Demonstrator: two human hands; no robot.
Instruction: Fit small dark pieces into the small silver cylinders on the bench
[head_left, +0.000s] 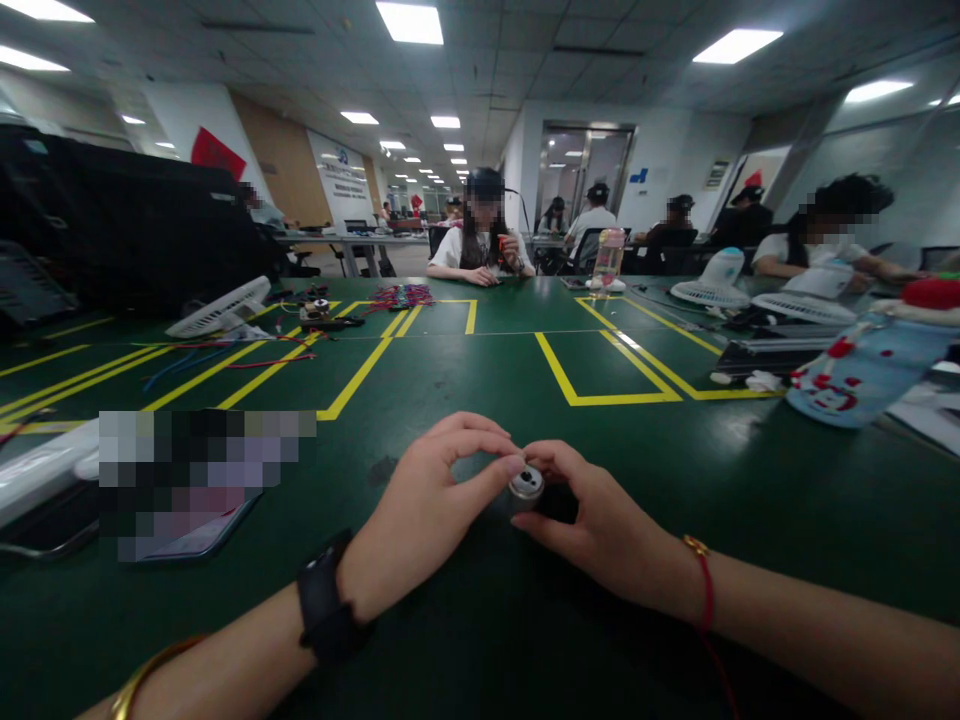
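Note:
A small round metal part (526, 483), with dark holes in its pale top face, is at the near middle of the green table. My right hand (592, 510) holds it from the right, fingers behind and thumb in front. From the left, my left hand (442, 490) reaches to the part, its thumb and fingers pinched together at the upper left rim. Whether anything tiny is between those fingertips cannot be made out. The part's underside is hidden.
The green table (450, 380) bears yellow tape lines. A phone (202, 530) and a white device (45, 470) lie left. Wires (401, 296) and a white fan (225, 308) are farther back. A blue bottle (862, 370) stands right. A person (484, 235) sits opposite.

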